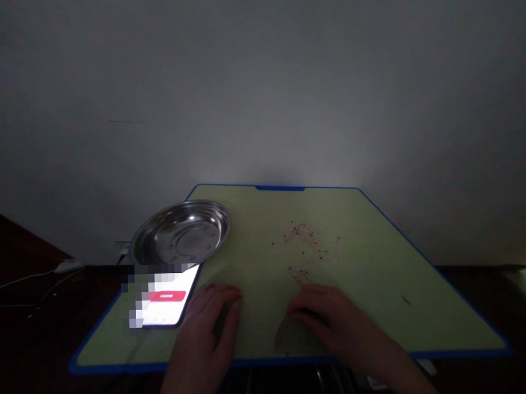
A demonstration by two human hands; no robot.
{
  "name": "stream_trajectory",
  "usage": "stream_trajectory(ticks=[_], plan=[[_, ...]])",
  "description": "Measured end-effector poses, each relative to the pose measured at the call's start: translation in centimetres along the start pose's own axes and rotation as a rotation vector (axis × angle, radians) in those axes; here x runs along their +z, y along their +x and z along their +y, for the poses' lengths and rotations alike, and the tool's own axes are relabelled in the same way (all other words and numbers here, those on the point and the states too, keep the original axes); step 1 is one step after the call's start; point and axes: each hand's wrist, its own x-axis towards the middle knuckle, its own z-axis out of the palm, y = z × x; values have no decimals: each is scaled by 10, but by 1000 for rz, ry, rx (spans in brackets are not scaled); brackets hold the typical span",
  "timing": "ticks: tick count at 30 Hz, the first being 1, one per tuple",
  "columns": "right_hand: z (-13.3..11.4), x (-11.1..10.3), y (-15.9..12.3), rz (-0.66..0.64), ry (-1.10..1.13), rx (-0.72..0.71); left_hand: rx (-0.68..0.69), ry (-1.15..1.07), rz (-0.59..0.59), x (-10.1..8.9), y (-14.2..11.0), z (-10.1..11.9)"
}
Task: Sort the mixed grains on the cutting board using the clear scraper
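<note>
Pale small grains with darker bits point(305, 236) lie scattered over the pale green tabletop point(256, 237), in a loose curve on its right half. My right hand point(325, 312) rests at the near end of this scatter, thumb and fingers brought together. What lies between those fingertips, if anything, is hidden. My left hand point(209, 322) lies on the table beside a lit phone point(167, 298), its fingers bent and the thumb a little apart, with nothing visible in it. Behind the phone stands a shiny metal basin point(184, 231).
A blue rim point(280, 188) borders the table, which stands near a grey wall point(259, 93). One thin dark sliver point(405, 300) lies on the right side. White cables point(54, 273) run past the table at left. The room is dim.
</note>
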Motion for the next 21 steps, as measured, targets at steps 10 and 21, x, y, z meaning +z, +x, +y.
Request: stream_trajectory(ticks=[10, 21], plan=[[3, -6, -9, 56, 21, -1, 9, 76, -13, 3, 0, -4], [43, -52, -42, 751, 142, 331, 156, 288, -60, 20, 1, -13]])
